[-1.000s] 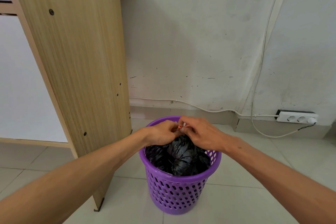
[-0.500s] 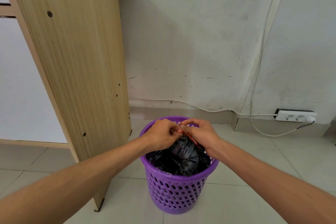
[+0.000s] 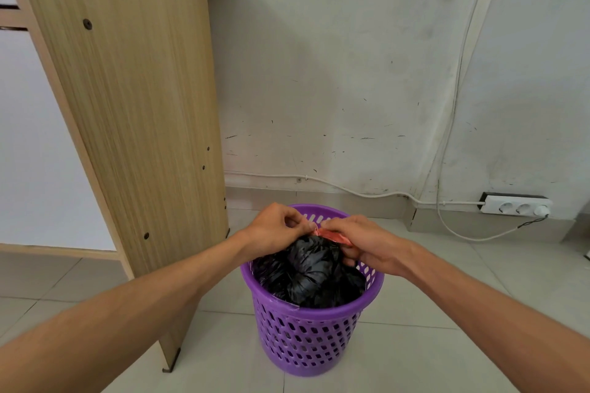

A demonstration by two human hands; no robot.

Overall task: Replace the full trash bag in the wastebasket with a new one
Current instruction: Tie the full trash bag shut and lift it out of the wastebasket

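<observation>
A red tie (image 3: 333,236) is pinched at its end by the left hand (image 3: 274,230) and gripped by the right hand (image 3: 367,247) atop the black trash bag (image 3: 313,274) (gathered, seated in the purple wastebasket (image 3: 306,341)), a wooden desk panel (image 3: 137,105) noted at ten o'clock, power strip (image 3: 515,206) at two.

Right hand (image 3: 367,244) drew red strip (image 3: 333,237) out further.

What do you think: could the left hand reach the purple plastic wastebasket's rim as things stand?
Probably yes: the left hand is right above the purple plastic wastebasket rim, nothing between, though its fingers pinch the red tie.
</observation>
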